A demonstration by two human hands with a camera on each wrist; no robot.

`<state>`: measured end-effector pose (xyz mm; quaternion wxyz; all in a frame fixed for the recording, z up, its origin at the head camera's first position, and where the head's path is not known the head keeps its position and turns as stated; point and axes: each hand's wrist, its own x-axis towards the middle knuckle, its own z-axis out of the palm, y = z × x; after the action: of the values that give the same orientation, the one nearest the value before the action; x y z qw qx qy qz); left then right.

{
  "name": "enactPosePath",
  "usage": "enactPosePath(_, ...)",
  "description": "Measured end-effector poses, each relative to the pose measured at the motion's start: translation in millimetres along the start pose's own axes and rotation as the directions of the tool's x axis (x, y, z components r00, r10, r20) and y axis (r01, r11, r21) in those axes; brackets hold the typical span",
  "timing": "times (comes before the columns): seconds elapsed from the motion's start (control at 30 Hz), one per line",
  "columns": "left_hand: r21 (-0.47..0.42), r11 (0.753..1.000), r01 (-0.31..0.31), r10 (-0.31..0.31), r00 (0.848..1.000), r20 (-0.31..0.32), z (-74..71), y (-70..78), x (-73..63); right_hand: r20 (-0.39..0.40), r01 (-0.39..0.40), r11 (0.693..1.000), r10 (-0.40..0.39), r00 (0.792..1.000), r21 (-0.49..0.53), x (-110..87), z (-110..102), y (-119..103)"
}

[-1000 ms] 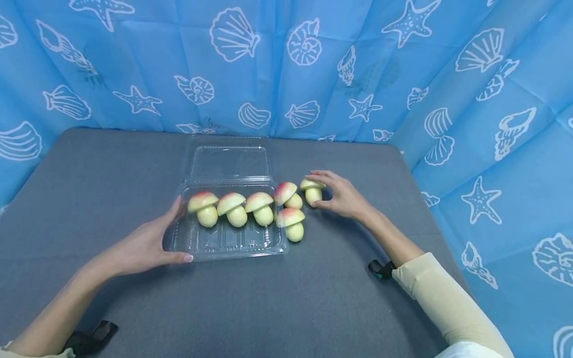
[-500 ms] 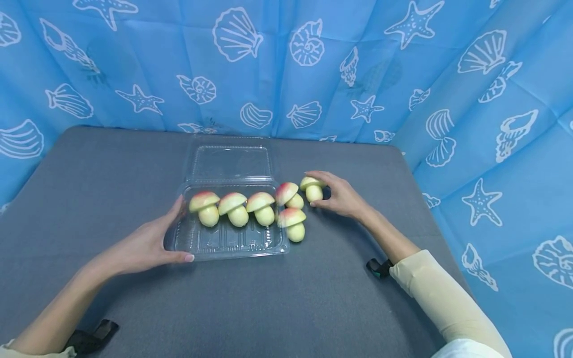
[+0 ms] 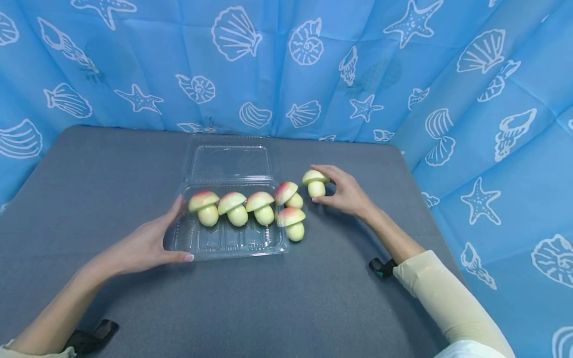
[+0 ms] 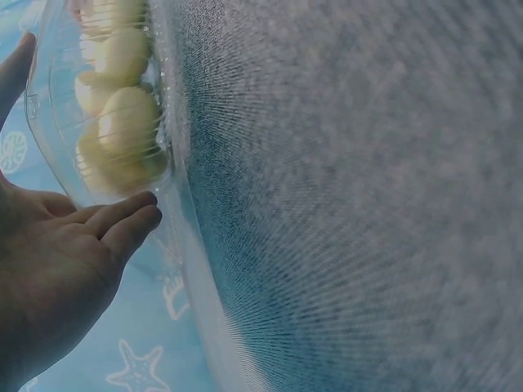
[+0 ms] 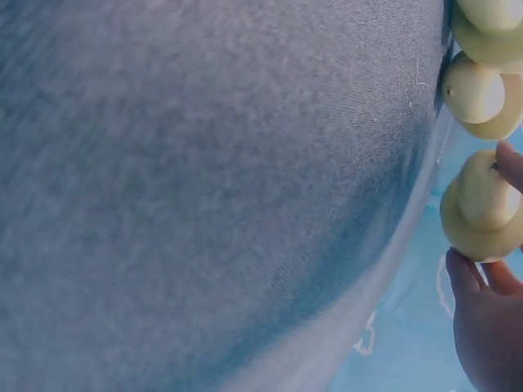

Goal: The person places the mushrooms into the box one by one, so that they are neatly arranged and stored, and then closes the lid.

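Note:
My right hand [image 3: 346, 193] pinches a pale yellow toy mushroom [image 3: 316, 188], thumb at the stem and fingers over the cap. In the right wrist view this toy mushroom [image 5: 482, 204] shows stem-end toward the camera, between thumb and fingertips. My left hand [image 3: 143, 247] rests against the left end of a clear plastic clamshell box [image 3: 224, 254], its thumb at the near corner, the fingers straight along the side. Three toy mushrooms [image 3: 237, 215] with pink-tinged caps lie in a row in the box. The left wrist view shows them through the clear wall [image 4: 61, 147].
Two more toy mushrooms [image 3: 295, 231] lie at the box's right edge, caps overlapping its rim in the head view. The box's lid [image 3: 230, 161] lies folded back on the grey tabletop [image 3: 286, 308]. Behind hangs a blue shell-print curtain [image 3: 268, 64].
My right hand has moved slightly away from me and up with the toy mushroom, which now stands higher in the head view. The left hand and the box have stayed in place.

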<state>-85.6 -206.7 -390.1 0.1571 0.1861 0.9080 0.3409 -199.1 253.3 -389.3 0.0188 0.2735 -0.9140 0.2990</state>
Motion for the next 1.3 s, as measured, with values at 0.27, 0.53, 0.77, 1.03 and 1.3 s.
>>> enactPosePath(0.27, 0.016, 1.000, -0.002, 0.002, 1.000, -0.012, 0.3, 0.1, -1.5, -0.016, 0.038, 0.999, -0.038, 0.999, 0.005, 2.0, -6.5, -7.8)
enactPosePath(0.53, 0.016, 1.000, -0.004, 0.004, 1.000, -0.018, 1.6, -0.9, -0.4, -0.031, 0.140, 0.990, -0.141, 0.990, -0.025, 5.8, -10.2, -22.2)
enactPosePath(0.77, 0.026, 1.000, 0.003, -0.002, 1.000, -0.020, 0.9, 0.4, 0.7, -0.025, 0.180, 0.983, -0.179, 0.984, 0.029, 7.0, -7.2, -31.8)
enactPosePath(1.03, 0.035, 0.999, -0.002, 0.002, 1.000, -0.021, 2.1, 0.7, -0.2, -0.021, 0.230, 0.972, -0.229, 0.973, 0.055, 10.7, -2.6, -42.9)
enactPosePath(1.3, 0.035, 0.999, 0.006, -0.005, 1.000, -0.020, 1.7, 1.9, -1.1, -0.021, 0.282, 0.958, -0.282, 0.959, 0.057, 17.2, 4.6, -55.2)
